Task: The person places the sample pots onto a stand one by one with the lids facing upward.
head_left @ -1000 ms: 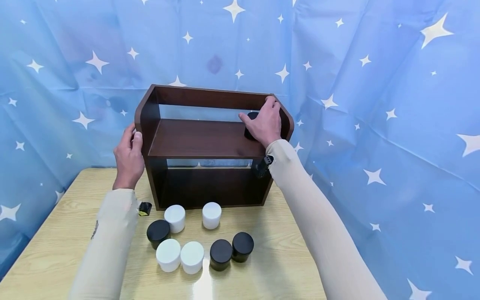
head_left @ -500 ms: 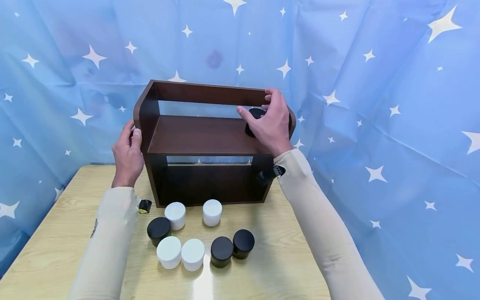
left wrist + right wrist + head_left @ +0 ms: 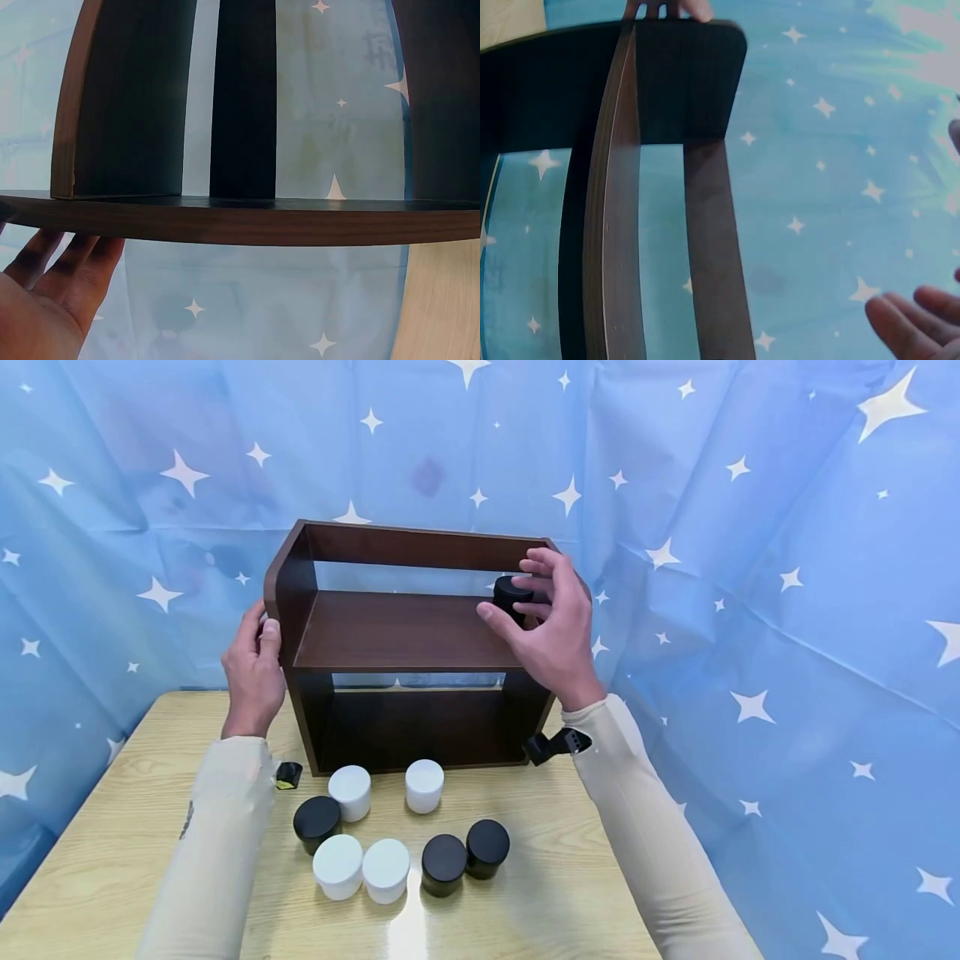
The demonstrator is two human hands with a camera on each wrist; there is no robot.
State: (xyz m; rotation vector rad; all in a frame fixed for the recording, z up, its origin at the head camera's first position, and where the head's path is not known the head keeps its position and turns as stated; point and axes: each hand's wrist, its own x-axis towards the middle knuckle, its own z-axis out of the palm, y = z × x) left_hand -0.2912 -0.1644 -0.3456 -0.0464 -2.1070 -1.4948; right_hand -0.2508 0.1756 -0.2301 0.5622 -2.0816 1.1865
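Note:
A dark brown two-tier shelf (image 3: 408,631) stands on the table. My left hand (image 3: 253,683) touches the outside of its left side panel (image 3: 294,585). In the left wrist view, straight fingers (image 3: 91,281) lie against that panel. On the right of the upper tier sits a black jar (image 3: 512,591), partly covered by fingers. My right hand (image 3: 561,635) is spread in front of it, thumb and fingers apart, holding nothing. In the right wrist view, the right fingertips (image 3: 891,319) show at the right edge; the black jar is out of sight there.
Several lidded jars stand on the wooden table (image 3: 187,743) before the shelf: white ones such as this white jar (image 3: 424,785), and black ones such as this black jar (image 3: 487,846). A blue star-patterned curtain (image 3: 750,568) hangs behind and to the right.
My right hand has come away from the black jar on the upper tier, moving right and toward me with the fingers spreading. The left hand stays at the side panel.

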